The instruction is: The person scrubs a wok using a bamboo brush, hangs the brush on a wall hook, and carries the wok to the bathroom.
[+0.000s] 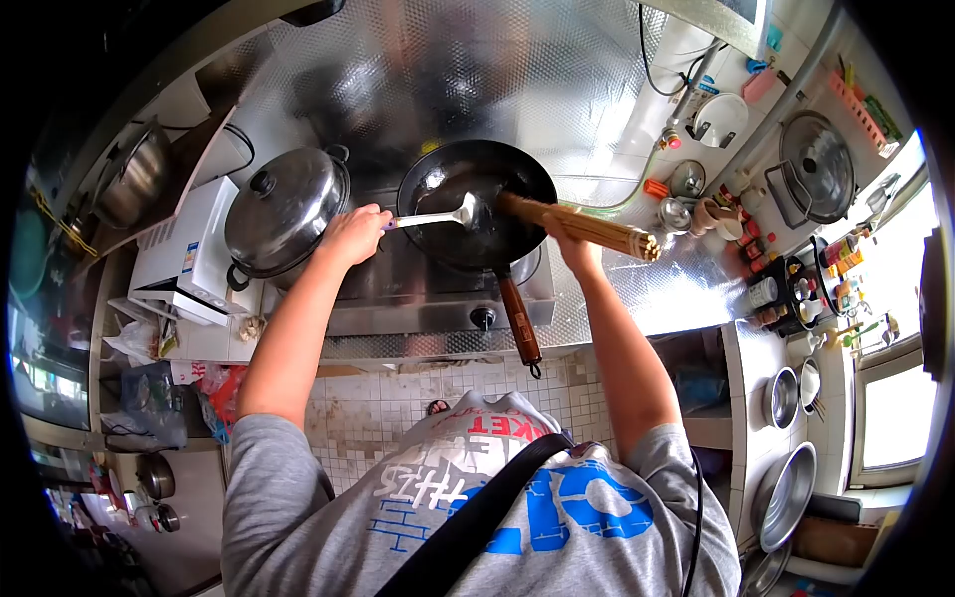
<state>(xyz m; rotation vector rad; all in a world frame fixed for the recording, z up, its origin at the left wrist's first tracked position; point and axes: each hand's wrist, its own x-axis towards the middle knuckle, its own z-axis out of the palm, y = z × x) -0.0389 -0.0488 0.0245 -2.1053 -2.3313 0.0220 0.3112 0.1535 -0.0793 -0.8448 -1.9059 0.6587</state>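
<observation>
A black wok (448,184) with a brown wooden handle sits on the stove (398,316). My left hand (355,235) is closed around the handle of a metal spatula (438,217), whose head is over the wok. Bundled thin sticks, like a bamboo brush (597,229), are gripped in my right hand (577,249), partly hidden beneath them. The darker end of the bundle reaches into the wok, near the spatula head. Whether it touches the wok's surface is hard to tell.
Left of the wok stands a lidded pot (284,209), beside a white appliance (189,249). Bottles (764,292) and small jars (674,214) are at the right. A large lid (816,164) hangs on the right wall. Metal basins (786,496) lie at the lower right.
</observation>
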